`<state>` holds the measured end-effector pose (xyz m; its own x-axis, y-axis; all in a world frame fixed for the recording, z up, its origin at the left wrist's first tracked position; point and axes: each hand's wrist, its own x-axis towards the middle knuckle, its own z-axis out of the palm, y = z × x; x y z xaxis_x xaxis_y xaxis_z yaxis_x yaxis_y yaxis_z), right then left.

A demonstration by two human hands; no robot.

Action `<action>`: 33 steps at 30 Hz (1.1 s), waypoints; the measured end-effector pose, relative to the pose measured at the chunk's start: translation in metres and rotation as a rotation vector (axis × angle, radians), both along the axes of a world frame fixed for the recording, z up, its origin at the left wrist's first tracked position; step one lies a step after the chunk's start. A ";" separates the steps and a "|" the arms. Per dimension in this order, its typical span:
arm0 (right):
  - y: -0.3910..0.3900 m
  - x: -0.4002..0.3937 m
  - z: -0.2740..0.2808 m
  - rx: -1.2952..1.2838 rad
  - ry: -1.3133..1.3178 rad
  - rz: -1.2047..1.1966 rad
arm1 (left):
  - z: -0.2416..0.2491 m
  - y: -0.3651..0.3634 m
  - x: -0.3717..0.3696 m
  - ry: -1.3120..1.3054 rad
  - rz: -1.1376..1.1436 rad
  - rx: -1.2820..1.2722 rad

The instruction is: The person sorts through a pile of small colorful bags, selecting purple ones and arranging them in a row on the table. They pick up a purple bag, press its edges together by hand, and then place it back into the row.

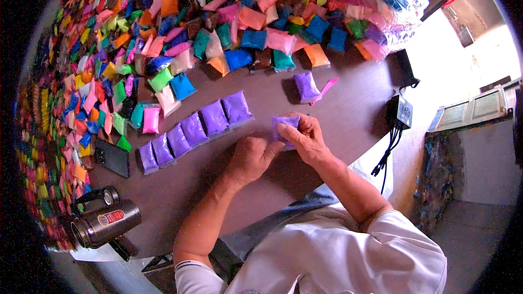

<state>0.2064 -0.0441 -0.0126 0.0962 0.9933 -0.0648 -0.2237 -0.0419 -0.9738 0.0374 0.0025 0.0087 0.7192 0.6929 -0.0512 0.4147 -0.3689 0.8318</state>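
Observation:
A small clear packet with purple filling (282, 126) is held above the brown table, between my two hands. My right hand (309, 137) grips it from the right, thumb laid across its face. At its lower left edge my left hand (251, 157) is closed, fingers curled and thumb tip against the packet; the fingertips are partly hidden. A slanting row of several matching purple packets (192, 129) lies to the left, side by side. Beyond my right hand, another purple packet (306, 87) lies beside a pink strip-like tool (326, 90).
A big heap of packets in many colours (239, 19) covers the table's far and left sides. A dark phone-like slab (112, 158) and a dark metal flask (106, 223) are at left. A box with a fan and cables (402, 111) sits at the right edge.

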 end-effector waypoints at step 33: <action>0.002 0.002 0.015 -0.017 -0.040 0.115 | -0.002 0.001 -0.003 0.008 0.026 -0.029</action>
